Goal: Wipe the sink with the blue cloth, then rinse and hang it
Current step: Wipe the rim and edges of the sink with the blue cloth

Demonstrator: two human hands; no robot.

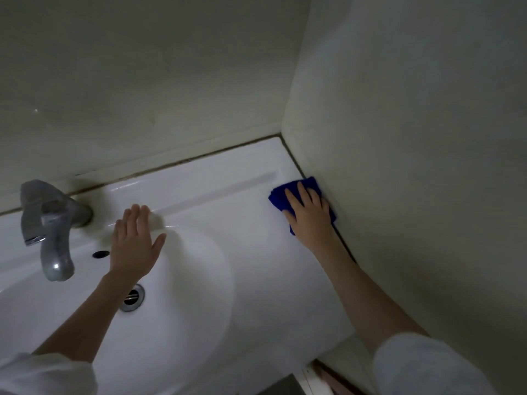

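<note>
The white sink [256, 260] fills the lower half of the head view, its round basin at the left. A folded blue cloth [278, 199] lies flat on the sink's right ledge, against the side wall. My right hand [309, 215] presses down on the cloth with fingers spread, covering most of it. Fingers apart and holding nothing, my left hand [134, 243] rests flat on the basin's back rim, just right of the tap.
A chrome tap [48, 226] stands at the sink's back left, its spout over the basin. The metal drain [132, 299] sits in the basin floor, and an overflow hole [100, 254] lies below the tap. Walls close in behind and on the right [413, 166].
</note>
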